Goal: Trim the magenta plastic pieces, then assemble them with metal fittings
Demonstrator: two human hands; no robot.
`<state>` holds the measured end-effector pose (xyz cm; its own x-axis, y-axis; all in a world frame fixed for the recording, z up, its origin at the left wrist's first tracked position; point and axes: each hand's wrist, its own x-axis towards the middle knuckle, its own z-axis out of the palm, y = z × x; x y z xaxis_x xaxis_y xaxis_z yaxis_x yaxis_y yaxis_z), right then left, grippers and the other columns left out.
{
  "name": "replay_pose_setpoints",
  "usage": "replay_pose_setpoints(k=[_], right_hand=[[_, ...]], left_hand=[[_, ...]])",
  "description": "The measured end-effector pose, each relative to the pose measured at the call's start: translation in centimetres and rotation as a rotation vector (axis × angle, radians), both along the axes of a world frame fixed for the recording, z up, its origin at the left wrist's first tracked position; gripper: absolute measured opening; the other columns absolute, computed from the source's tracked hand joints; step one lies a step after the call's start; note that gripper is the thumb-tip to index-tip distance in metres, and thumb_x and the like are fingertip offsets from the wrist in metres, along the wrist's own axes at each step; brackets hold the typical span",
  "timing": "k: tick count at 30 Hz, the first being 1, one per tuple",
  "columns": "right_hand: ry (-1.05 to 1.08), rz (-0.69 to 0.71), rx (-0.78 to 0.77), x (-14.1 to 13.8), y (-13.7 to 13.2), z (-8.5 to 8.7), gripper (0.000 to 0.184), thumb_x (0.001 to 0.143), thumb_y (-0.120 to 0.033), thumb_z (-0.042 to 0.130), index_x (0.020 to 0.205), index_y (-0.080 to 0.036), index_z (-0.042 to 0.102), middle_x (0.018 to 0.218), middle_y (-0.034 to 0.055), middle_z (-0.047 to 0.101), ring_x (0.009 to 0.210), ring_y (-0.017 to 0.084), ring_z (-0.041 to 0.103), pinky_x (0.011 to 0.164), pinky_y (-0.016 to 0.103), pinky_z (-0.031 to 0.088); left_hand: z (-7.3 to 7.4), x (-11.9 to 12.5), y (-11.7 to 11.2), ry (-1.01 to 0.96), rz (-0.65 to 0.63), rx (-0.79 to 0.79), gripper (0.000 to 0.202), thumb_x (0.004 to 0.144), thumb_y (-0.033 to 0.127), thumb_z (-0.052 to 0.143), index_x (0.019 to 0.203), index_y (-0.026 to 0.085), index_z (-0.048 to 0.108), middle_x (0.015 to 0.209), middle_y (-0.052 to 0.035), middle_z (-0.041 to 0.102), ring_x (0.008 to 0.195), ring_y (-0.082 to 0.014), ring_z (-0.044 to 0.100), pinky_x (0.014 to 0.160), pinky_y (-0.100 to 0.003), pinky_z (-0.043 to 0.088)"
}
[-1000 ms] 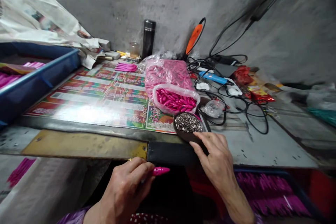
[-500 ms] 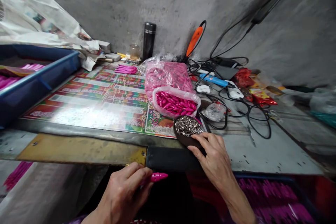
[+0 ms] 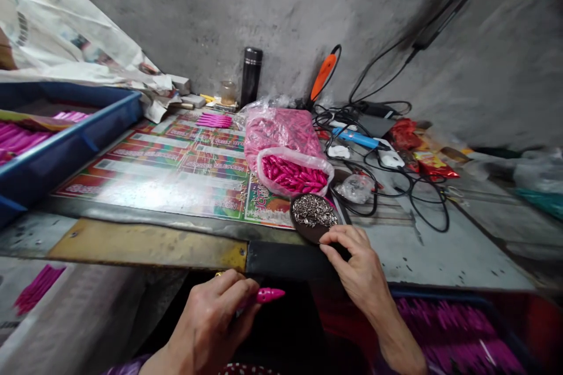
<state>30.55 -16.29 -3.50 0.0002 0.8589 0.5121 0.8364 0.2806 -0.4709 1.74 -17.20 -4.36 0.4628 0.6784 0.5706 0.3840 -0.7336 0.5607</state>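
Note:
Low in front of the bench edge, my left hand [image 3: 215, 310] is closed around a glossy pink plastic piece [image 3: 270, 295]. Its tapered tip, with small dark holes, sticks out to the right past my fingers; the other end is hidden in the hand. At the near rim of a dark oval dish [image 3: 308, 235], my right hand [image 3: 354, 255] has thumb and forefinger pinched together. Anything between those fingertips is too small to make out. Many small shiny metal pins [image 3: 314, 211] lie heaped in the dish.
Behind the dish, an open plastic bag [image 3: 281, 129] holds many pink pieces. A blue crate [image 3: 109, 114] stands left; a black flask [image 3: 251, 76] is at the wall. Tangled black cables [image 3: 369, 187] and a blue tool [image 3: 356, 137] lie right. Another crate [image 3: 461, 328] sits below.
My right hand has drawn back slightly from the metal pins to the dish's near rim, and its thumb and forefinger have closed together. My left hand still holds the pink piece. The view shifted slightly.

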Motion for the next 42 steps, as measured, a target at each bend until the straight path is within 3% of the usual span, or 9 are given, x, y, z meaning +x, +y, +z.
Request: replay_pose_setpoints(k=[4, 10, 17, 32, 38, 42], right_hand=[[0.051, 0.031, 0.004, -1.1, -0.8, 0.2, 0.012, 0.094, -0.023, 0.060, 0.083, -0.023, 0.065, 0.090, 0.0029, 0.065, 0.093, 0.023, 0.057, 0.084, 0.035, 0.043], [0.156, 0.179, -0.042, -5.3, -3.4, 2.1, 0.013, 0.097, -0.017, 0.059, 0.086, -0.024, 0.061, 0.090, -0.0002, 0.062, 0.089, 0.017, 0.056, 0.081, 0.026, 0.044], [0.092, 0.322, -0.038, -8.7, -5.2, 2.5, 0.014, 0.101, -0.011, 0.054, 0.091, -0.020, 0.057, 0.088, 0.0024, 0.059, 0.086, 0.019, 0.052, 0.078, 0.030, 0.043], [-0.149, 0.357, 0.069, -10.0, -5.7, 1.9, 0.013, 0.099, -0.003, 0.050, 0.096, -0.013, 0.057, 0.091, 0.0083, 0.060, 0.088, 0.022, 0.052, 0.081, 0.037, 0.039], [-0.305, 0.325, 0.104, -10.3, -6.1, 1.5, 0.015, 0.099, -0.003, 0.047, 0.103, -0.009, 0.060, 0.099, 0.0127, 0.064, 0.095, 0.027, 0.055, 0.089, 0.044, 0.040], [-0.316, 0.312, 0.092, -10.4, -6.1, 1.3, 0.019, 0.098, -0.003, 0.044, 0.102, -0.013, 0.060, 0.097, 0.0111, 0.064, 0.094, 0.027, 0.056, 0.088, 0.043, 0.042]], left_hand=[[0.2, 0.1, -0.3, 0.026, 0.009, -0.026, 0.013, 0.096, 0.015, 0.053, 0.097, 0.020, 0.065, 0.076, -0.0001, 0.066, 0.060, -0.0120, 0.065, 0.054, -0.019, 0.051], [0.7, 0.3, -1.0, 0.097, 0.038, -0.027, 0.015, 0.097, 0.016, 0.052, 0.093, 0.017, 0.066, 0.075, -0.0017, 0.065, 0.059, -0.0142, 0.063, 0.053, -0.023, 0.049], [0.8, 0.3, -1.6, 0.176, 0.062, 0.025, 0.023, 0.101, 0.018, 0.046, 0.093, 0.017, 0.067, 0.075, -0.0025, 0.065, 0.060, -0.0156, 0.063, 0.054, -0.025, 0.050], [0.0, -0.1, -2.4, 0.317, 0.040, 0.093, 0.014, 0.100, 0.011, 0.045, 0.100, 0.019, 0.057, 0.081, -0.0004, 0.058, 0.065, -0.0172, 0.052, 0.055, -0.030, 0.041], [0.8, 0.1, -2.6, 0.368, 0.019, 0.114, 0.017, 0.101, 0.010, 0.038, 0.098, 0.016, 0.054, 0.081, -0.0018, 0.057, 0.063, -0.0188, 0.051, 0.055, -0.032, 0.042], [0.9, 0.2, -2.7, 0.384, 0.002, 0.120, 0.022, 0.102, 0.011, 0.033, 0.100, 0.016, 0.054, 0.082, -0.0033, 0.058, 0.065, -0.0201, 0.053, 0.056, -0.033, 0.046]])
